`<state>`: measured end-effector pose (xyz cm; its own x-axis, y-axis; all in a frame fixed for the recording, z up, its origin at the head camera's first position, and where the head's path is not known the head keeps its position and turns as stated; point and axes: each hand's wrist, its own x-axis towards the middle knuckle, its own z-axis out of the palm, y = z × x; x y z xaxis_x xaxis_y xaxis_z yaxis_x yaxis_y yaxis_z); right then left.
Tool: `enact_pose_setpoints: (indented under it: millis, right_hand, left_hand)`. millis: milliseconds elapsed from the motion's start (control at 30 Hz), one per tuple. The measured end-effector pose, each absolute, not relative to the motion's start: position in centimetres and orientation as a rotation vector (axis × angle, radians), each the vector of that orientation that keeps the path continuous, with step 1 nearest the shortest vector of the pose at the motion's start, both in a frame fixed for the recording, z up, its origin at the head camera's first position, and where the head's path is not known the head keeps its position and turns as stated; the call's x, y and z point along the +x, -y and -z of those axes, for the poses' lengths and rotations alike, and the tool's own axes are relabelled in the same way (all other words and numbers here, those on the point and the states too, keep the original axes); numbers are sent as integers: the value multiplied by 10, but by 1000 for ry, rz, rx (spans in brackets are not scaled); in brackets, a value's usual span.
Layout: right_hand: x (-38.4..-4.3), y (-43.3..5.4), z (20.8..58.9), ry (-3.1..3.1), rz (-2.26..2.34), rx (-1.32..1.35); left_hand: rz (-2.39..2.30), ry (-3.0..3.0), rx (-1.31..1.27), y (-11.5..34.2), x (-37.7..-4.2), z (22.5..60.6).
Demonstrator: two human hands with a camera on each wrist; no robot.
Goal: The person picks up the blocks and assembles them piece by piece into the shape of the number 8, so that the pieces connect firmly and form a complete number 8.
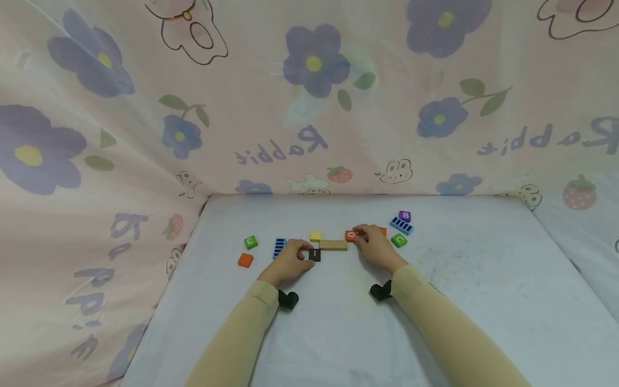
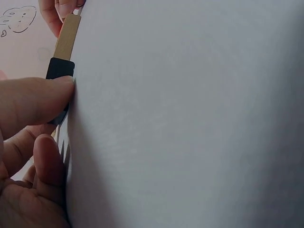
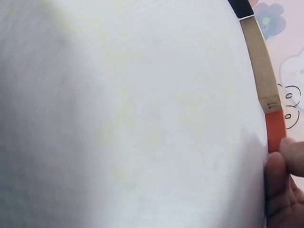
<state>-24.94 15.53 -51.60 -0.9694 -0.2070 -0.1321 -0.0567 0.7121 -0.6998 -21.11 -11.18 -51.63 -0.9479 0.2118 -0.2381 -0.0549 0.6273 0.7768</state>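
Thumb and finger of my left hand [image 1: 289, 260] pinch a small black tile [image 1: 315, 255] with a white mark, in the left wrist view too [image 2: 61, 68]. Beside it lies a plain wooden bar [image 1: 333, 245], whose end seems close to the tile. My right hand [image 1: 378, 248] pinches an orange tile [image 1: 350, 235] with a white round character, at the bar's right end; the right wrist view shows this orange tile [image 3: 275, 130] by the wood. A yellow tile [image 1: 315, 235] lies just behind the bar's left end. Another orange piece [image 1: 383, 231] is partly hidden behind my right hand.
On the left are a green tile [image 1: 250, 242], an orange tile [image 1: 245, 260] and a blue barred tile [image 1: 279, 247]. Right of my right hand lie a green tile [image 1: 398, 240], a blue barred tile [image 1: 401, 226] and a purple tile [image 1: 405, 216]. A printed curtain [image 1: 271, 118] stands behind.
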Motion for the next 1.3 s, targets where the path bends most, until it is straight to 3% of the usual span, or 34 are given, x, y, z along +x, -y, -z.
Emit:
enact_pose_setpoints:
  millis: [1300]
  right_hand:
    - [-244, -158, 514, -2687, 1152, -201]
  left_hand:
    - [-1263, -2574, 145, 109, -206, 512]
